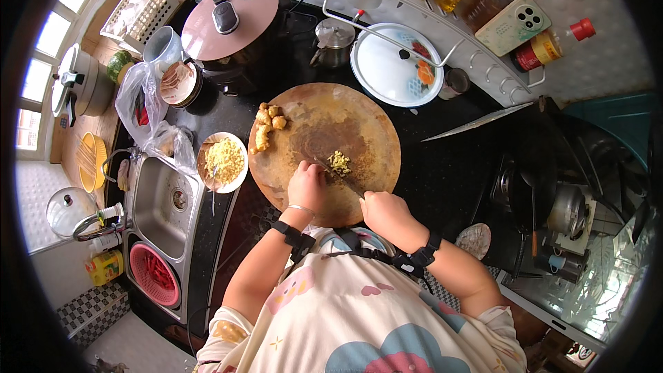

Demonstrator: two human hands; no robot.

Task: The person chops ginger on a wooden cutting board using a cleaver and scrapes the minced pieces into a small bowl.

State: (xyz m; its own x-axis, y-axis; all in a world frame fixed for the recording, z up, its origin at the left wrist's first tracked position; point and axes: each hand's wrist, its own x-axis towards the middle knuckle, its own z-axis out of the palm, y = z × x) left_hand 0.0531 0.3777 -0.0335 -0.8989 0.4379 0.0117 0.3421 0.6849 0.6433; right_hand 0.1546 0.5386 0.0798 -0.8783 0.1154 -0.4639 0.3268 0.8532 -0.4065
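My right hand (388,217) grips the handle end of a kitchen knife (342,178), whose thin blade slants up and left across a round wooden chopping board (362,114). My left hand (306,189) rests on the board by the blade's far end, fingers curled. Whatever lies beneath those fingers is hidden. Just beyond the blade sits a small heap of chopped yellow pieces, apparently ginger (340,162). Knobbly unchopped ginger (267,125) lies at the board's upper left edge. Left of the board stands a bowl of finely chopped yellowish food (225,160) with a spoon in it.
A steel sink (168,202) holds a pink colander (150,274) of red chillies. Behind the board stand an electric pressure cooker (233,26) and a lidded enamel basin (388,62). A large blade (476,122) lies at right, near a wok (531,197). A wire rack (404,5) holds bottles.
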